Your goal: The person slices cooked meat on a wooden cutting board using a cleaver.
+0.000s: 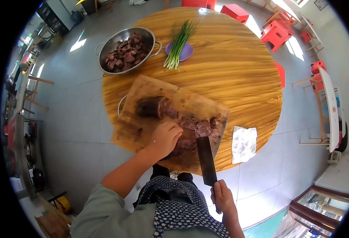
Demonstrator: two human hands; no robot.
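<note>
Cleaver (207, 162) over board (154, 86) edge | right hand (223, 196) past table (253, 95) | wide floor (257, 183) rightward

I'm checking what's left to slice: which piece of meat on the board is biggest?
The thick, dark chunk just beyond the left hand on the cutting board; the cut pieces are far smaller.

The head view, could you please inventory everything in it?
Table: one, brown, centre
Board: one, brown, on table
Large meat chunk: one, dark, on board
Meat slices: many, reddish, on board
Knife: one, dark, right hand
Bowl: one, silver, table's far left
Meat pieces: many, brown, in bowl
Plate: one, purple, beyond board
Green onions: many, green, on plate
Napkin: one, white, right of board
Stools: several, red, background
Other furniture: several, mixed, edges
Apron: one, dark, on wearer
Left hand: one, bare, near meat
Right hand: one, bare, gripping knife
</note>
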